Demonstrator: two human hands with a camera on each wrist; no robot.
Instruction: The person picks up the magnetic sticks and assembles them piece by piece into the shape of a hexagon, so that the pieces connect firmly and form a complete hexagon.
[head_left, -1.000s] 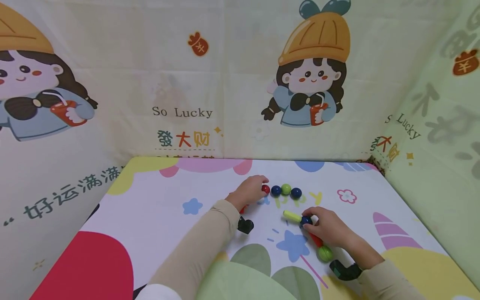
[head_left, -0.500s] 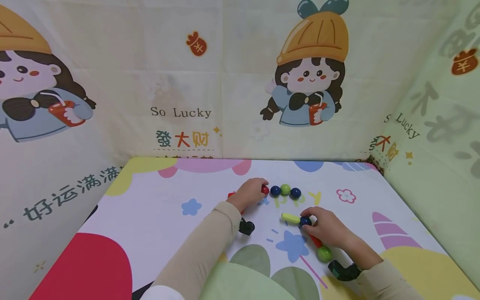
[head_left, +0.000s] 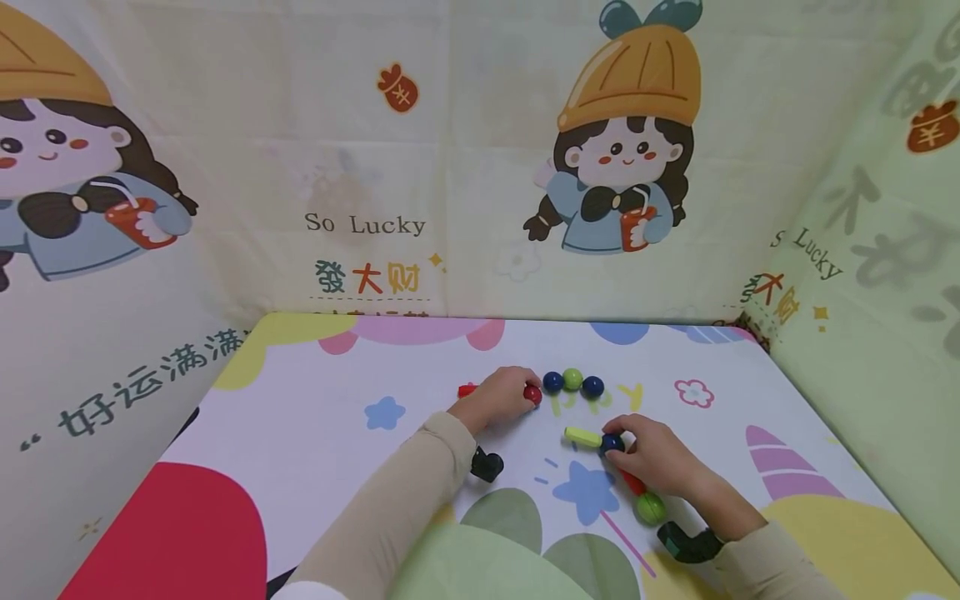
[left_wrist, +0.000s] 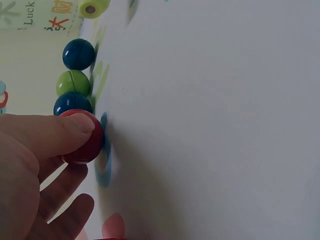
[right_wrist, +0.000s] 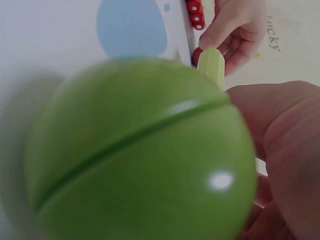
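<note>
My left hand [head_left: 504, 395] pinches a glossy red ball [left_wrist: 86, 140] between thumb and fingers, just above or on the tabletop. Beside it stands a row of balls: a dark blue one [head_left: 552, 382], a green one [head_left: 572, 379] and another dark blue one [head_left: 592, 387]. My right hand [head_left: 658, 450] grips a dark blue ball [head_left: 611, 443] joined to a yellow-green rod [head_left: 582, 436] and a red rod [head_left: 632, 481]. At that red rod's other end sits a grooved green ball [head_left: 650, 507], which looms large in the right wrist view and hides part of the hand.
Red rods [right_wrist: 196, 15] lie behind my left hand, partly hidden by it in the head view. The white table [head_left: 315, 450] has a printed cartoon pattern. Patterned cloth [head_left: 480, 167] hangs along its back and sides.
My left hand has drawn the red ball slightly nearer to me, out of line with the row. More of a red rod shows behind that hand. My right hand stays put.
</note>
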